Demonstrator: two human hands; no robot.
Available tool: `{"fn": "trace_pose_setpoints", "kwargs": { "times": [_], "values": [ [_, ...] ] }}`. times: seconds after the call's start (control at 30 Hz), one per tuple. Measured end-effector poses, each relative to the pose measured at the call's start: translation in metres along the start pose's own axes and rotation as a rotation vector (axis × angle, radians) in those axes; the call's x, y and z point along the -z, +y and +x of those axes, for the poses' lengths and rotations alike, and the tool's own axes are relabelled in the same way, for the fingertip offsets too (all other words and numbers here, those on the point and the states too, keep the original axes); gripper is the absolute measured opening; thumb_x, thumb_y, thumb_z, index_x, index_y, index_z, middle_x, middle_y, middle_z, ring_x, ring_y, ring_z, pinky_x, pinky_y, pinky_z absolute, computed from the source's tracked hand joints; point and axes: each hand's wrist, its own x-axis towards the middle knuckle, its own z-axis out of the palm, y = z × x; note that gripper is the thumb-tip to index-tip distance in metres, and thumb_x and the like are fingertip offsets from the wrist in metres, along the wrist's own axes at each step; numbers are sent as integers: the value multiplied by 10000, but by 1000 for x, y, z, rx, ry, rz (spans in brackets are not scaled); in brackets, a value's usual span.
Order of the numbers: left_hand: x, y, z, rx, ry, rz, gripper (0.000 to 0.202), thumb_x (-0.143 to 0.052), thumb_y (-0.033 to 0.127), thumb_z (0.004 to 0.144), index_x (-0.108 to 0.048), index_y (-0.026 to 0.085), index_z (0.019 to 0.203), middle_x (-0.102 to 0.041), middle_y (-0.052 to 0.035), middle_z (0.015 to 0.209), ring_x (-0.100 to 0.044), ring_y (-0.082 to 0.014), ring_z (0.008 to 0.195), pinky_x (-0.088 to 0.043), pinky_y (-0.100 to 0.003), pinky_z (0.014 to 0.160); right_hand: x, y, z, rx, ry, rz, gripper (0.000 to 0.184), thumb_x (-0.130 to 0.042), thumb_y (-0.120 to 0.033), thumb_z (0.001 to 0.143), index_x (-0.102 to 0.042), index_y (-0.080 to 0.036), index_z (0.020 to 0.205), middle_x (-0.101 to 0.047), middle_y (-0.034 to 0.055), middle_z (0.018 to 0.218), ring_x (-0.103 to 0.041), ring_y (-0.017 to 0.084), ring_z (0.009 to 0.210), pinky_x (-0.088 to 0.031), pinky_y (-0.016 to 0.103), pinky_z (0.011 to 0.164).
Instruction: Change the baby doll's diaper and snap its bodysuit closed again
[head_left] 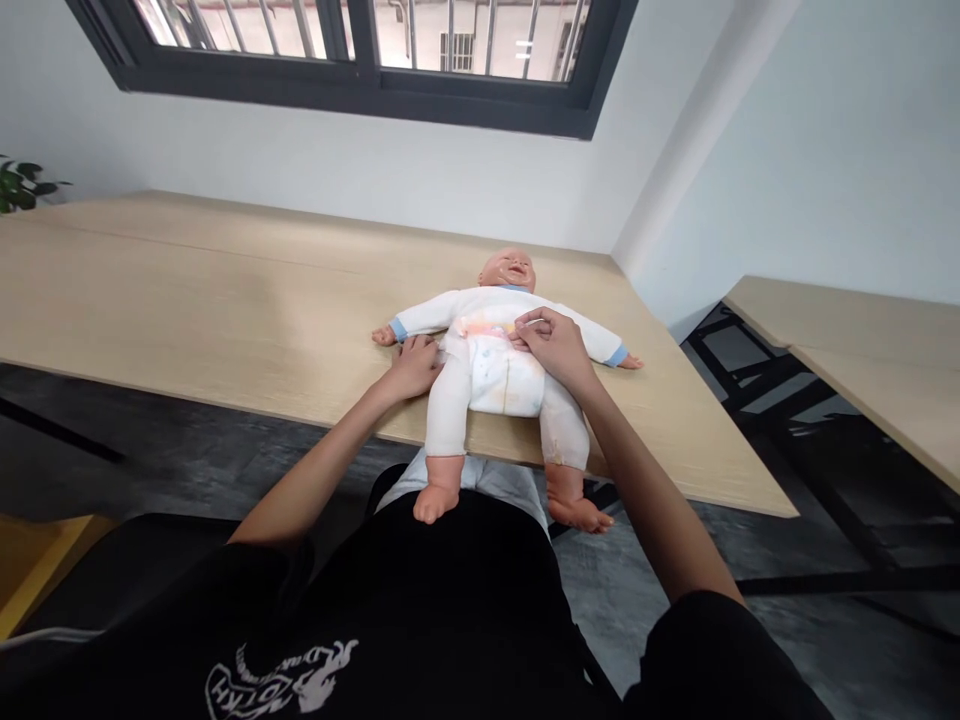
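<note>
A baby doll (562,430) in white cloth with blue cuffs lies on its back on the table, head toward the wall, feet hanging past the front edge. Around its hips is a white diaper (495,380) with faint coloured prints. My right hand (551,340) is over the diaper's front waist, thumb and fingers pinched together at its upper edge. My left hand (417,366) is beside the doll's hip on the left, fingers curled at the diaper's side; what its fingertips hold is partly hidden by the doll's body.
The doll rests on a light wooden table (225,300) against a white wall. A second table (885,350) stands to the right past a gap. Above is a dark-framed window (360,90); a plant (26,185) shows at the far left. A yellow object (45,560) is at the lower left.
</note>
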Motion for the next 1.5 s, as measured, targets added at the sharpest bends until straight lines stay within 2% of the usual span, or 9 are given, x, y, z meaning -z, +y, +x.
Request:
{"fn": "trace_pose_setpoints", "kwargs": {
  "times": [0.17, 0.33, 0.43, 0.53, 0.67, 0.8, 1.03, 1.2, 1.5],
  "values": [
    [2, 6, 0, 23, 49, -58, 305, -588, 255, 883, -570, 162, 1173, -599, -198, 1303, -511, -383, 1275, -419, -509, 1045, -1, -2, -1, -12, 10, 8, 61, -630, -133, 900, -628, -183, 864, -751, 42, 789, -754, 176, 761, -638, 281, 733],
    [7, 0, -8, 165, 235, -272, 283, -719, 180, 761, -551, 205, 988, -634, -64, 932, -588, -327, 1053, -416, -468, 995, -2, -2, -1, 2, 17, 8, 50, -650, -151, 898, -631, -182, 863, -748, 35, 766, -756, 179, 780, -643, 293, 759],
    [9, -7, -9, 176, 341, -497, 350, -796, 159, 662, -572, 206, 927, -575, -20, 859, -576, -264, 954, -453, -386, 887, -2, -2, -1, 1, 20, 10, 53, -640, -147, 900, -627, -176, 858, -746, 40, 768, -748, 173, 760, -638, 286, 741],
    [10, -12, -9, 210, 334, -882, 385, -802, 172, 648, -566, 203, 951, -579, 11, 791, -569, -180, 734, -455, -303, 703, 0, -1, 0, -7, -1, 30, 47, -633, -182, 905, -619, -176, 860, -745, 46, 789, -737, 164, 748, -630, 278, 728],
    [13, -16, -11, 186, 323, -1249, 347, -809, 173, 645, -594, 167, 917, -694, -31, 864, -633, -143, 711, -489, -270, 685, 2, -10, 9, 39, -2, -26, 72, -653, -244, 876, -635, -176, 893, -734, 42, 820, -702, 160, 698, -601, 286, 669],
    [17, -14, -14, 210, 301, -1321, 231, -813, 193, 684, -633, 138, 819, -713, -45, 795, -664, -138, 692, -516, -265, 695, -13, -36, 24, 243, -83, -230, 89, -703, -229, 828, -670, -167, 883, -733, 51, 912, -690, 175, 770, -563, 323, 758],
    [19, -8, -15, 143, 173, -1503, 326, -904, 247, 646, -620, 143, 767, -677, -8, 691, -635, -113, 625, -522, -258, 674, -71, -54, 33, 371, -602, -455, 272, -803, -195, 759, -653, -158, 983, -710, 18, 893, -652, 169, 821, -456, 262, 726],
    [20, -4, -15, 87, 108, -1565, 330, -925, 317, 696, -680, 128, 812, -700, -17, 757, -640, -101, 666, -537, -251, 707, -83, -40, 31, 339, -539, -471, 176, -752, -135, 792, -607, -140, 891, -677, 11, 815, -617, 162, 774, -407, 255, 688],
    [16, -3, -15, 108, 239, -1516, 440, -957, 212, 590, -608, 146, 850, -699, 8, 741, -679, -119, 661, -549, -257, 697, -82, -25, 34, 292, -476, -232, 79, -644, -58, 832, -650, -136, 845, -754, 60, 925, -715, 203, 891, -505, 283, 778]
  ]
}}
